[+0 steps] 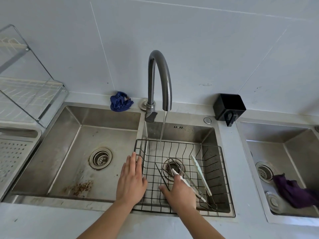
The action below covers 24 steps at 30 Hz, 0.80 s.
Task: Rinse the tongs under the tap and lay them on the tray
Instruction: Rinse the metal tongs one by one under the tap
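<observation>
Tongs lie splayed in wire basket, near-right of the tap stream. One white arm is gripped by right hand. Left hand is laid flat on the rim. Judged light, stiff and slippery when wet; best held mid-arms.

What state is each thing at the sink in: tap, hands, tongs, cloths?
Tap, running.
Basket, sitting in the middle sink.
Left hand, flat, at the basket's left rim.
Right hand, holding tongs inside the basket.
Other tongs, lying loose in the basket.
Blue cloth, crumpled.
Purple cloth, heaped in the right sink.
</observation>
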Motion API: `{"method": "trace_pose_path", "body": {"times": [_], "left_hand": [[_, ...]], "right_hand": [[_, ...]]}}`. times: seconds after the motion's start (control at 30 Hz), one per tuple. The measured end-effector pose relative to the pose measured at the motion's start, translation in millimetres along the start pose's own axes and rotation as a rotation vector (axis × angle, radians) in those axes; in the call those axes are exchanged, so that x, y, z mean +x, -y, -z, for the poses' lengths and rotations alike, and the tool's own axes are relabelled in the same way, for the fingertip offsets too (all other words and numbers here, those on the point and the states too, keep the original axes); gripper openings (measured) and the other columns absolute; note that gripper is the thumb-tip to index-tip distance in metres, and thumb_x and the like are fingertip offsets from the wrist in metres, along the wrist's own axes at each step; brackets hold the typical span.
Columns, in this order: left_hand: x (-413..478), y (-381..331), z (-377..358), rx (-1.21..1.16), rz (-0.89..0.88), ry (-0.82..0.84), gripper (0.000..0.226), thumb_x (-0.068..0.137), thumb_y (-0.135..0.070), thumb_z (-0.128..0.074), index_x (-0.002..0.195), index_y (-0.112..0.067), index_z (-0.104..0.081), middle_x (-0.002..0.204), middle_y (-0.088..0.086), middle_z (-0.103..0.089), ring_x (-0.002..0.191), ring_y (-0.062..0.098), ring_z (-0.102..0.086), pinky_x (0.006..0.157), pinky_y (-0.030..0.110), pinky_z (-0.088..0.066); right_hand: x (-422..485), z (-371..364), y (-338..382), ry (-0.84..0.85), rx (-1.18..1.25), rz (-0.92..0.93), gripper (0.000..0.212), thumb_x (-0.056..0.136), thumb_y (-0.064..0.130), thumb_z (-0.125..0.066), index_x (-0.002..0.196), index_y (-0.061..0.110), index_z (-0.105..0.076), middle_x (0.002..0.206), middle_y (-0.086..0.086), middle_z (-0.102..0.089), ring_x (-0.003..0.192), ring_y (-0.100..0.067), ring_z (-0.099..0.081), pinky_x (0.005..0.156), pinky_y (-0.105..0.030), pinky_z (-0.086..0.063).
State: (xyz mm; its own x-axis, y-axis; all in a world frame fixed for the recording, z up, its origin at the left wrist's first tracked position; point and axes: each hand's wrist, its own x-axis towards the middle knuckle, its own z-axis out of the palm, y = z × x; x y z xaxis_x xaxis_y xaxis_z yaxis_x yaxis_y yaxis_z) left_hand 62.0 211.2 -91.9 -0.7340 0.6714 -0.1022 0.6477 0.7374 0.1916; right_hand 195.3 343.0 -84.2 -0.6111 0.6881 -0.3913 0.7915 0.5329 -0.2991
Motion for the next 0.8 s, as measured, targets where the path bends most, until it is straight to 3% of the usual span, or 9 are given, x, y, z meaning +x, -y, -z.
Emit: {"method": "trace_pose_path", "body": {"times": [0.1,0.2,0.37,0.47,0.67,0.8], "left_hand": [[0.3,1.6,0.2,0.009,-0.001,0.015,0.087,0.081,-0.031,-0.071,0.154,-0.006,-0.034,0.165,0.021,-0.020,0.149,0.038,-0.030,0.117,0.050,-0.036],[0.0,3.0,-0.7,-0.006,-0.004,0.017,0.085,0.079,-0.028,-0.073,0.153,-0.005,-0.037,0.164,0.021,-0.023,0.148,0.038,-0.033,0.116,0.050,-0.039],[-0.1,2.1,0.3,-0.029,-0.004,0.011,0.084,0.079,-0.025,-0.073,0.153,-0.005,-0.037,0.165,0.021,-0.023,0.147,0.038,-0.034,0.116,0.050,-0.038],[-0.4,2.7,-0.1,-0.041,-0.003,0.011,0.084,0.079,-0.024,-0.073,0.153,-0.006,-0.038,0.165,0.020,-0.023,0.147,0.038,-0.035,0.116,0.050,-0.040],[-0.1,3.6,-1.0,-0.051,0.006,0.017,0.083,0.081,-0.026,-0.069,0.154,-0.008,-0.035,0.166,0.018,-0.020,0.148,0.036,-0.032,0.116,0.049,-0.039],[0.3,4.5,-3.2,-0.046,0.002,0.021,0.082,0.082,-0.026,-0.066,0.155,-0.008,-0.032,0.167,0.018,-0.018,0.150,0.036,-0.029,0.116,0.051,-0.038]], "right_hand": [[-4.1,3.1,-6.7,0.015,-0.076,0.036,0.075,0.085,0.078,-0.048,0.136,0.023,-0.043,0.125,0.002,-0.062,0.113,-0.024,-0.063,0.074,-0.035,-0.046],[-5.8,10.8,-15.9,0.003,-0.158,0.083,0.065,0.087,0.073,-0.051,0.130,0.024,-0.051,0.126,0.003,-0.057,0.122,-0.023,-0.054,0.087,-0.036,-0.052],[-0.1,25.2,-17.4,-0.082,-0.125,0.152,0.036,0.094,0.052,-0.052,0.115,0.026,-0.066,0.112,0.007,-0.062,0.109,-0.017,-0.059,0.072,-0.030,-0.051],[17.9,39.6,-5.5,-0.087,-0.040,0.184,0.026,0.096,0.044,-0.054,0.106,0.026,-0.070,0.105,0.006,-0.068,0.097,-0.018,-0.065,0.072,-0.030,-0.055],[78.7,83.4,43.6,-0.160,0.081,0.250,0.022,0.098,0.034,-0.054,0.105,0.024,-0.072,0.097,0.004,-0.074,0.087,-0.022,-0.069,0.070,-0.031,-0.054],[118.2,113.2,75.2,-0.193,0.126,0.298,0.019,0.101,0.033,-0.052,0.094,0.022,-0.066,0.076,0.005,-0.066,0.075,-0.023,-0.065,0.060,-0.032,-0.050]]}}
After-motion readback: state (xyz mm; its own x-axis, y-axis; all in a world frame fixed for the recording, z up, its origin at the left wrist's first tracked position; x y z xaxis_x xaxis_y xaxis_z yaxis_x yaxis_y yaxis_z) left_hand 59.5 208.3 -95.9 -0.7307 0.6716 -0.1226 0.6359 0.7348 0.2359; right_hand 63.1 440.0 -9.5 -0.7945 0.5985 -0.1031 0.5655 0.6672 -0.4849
